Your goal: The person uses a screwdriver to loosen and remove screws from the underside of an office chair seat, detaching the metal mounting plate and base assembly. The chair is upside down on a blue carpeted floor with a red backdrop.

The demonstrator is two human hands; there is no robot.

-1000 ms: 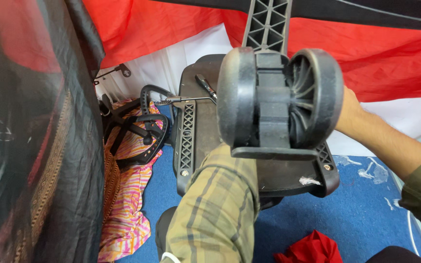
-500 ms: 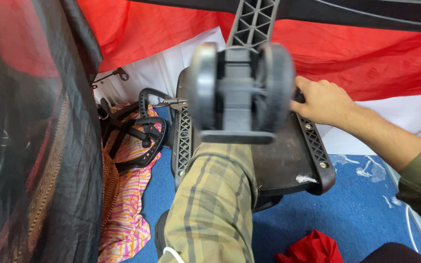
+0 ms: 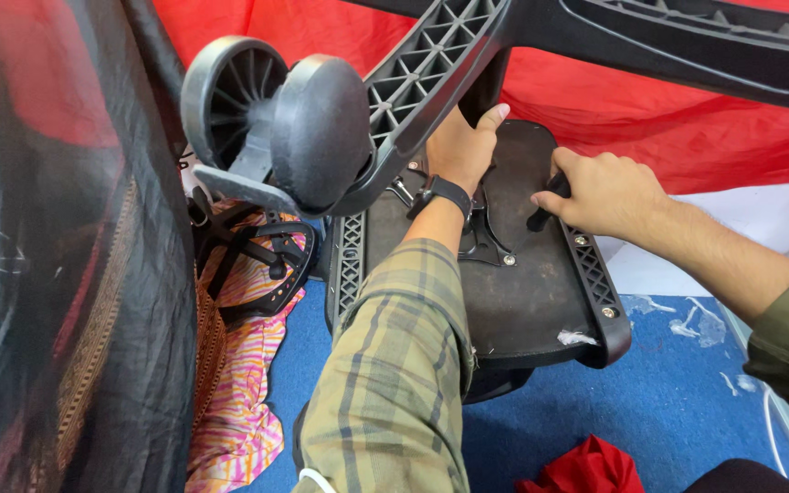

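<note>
An upturned black office chair seat (image 3: 522,301) lies on blue carpet, its underside facing me. My left hand (image 3: 461,146), with a dark wristwatch, grips the black central column (image 3: 483,89) where the star base joins the seat. A ribbed base leg (image 3: 431,64) runs up from there to a twin black caster wheel (image 3: 271,123) at the upper left. My right hand (image 3: 600,190) is closed on a black lever (image 3: 543,208) on the seat's underside, to the right of the column.
A dark patterned cloth (image 3: 57,274) hangs along the left. Black armrest parts (image 3: 262,251) lie on pink striped fabric (image 3: 239,402). Red cloth (image 3: 687,110) and white cloth (image 3: 760,224) lie behind the chair. A red rag (image 3: 586,466) sits near my knees.
The star base has swung: the caster moved from the centre of view to the upper left, which uncovered my left hand on the column. My right hand stays on the lever.
</note>
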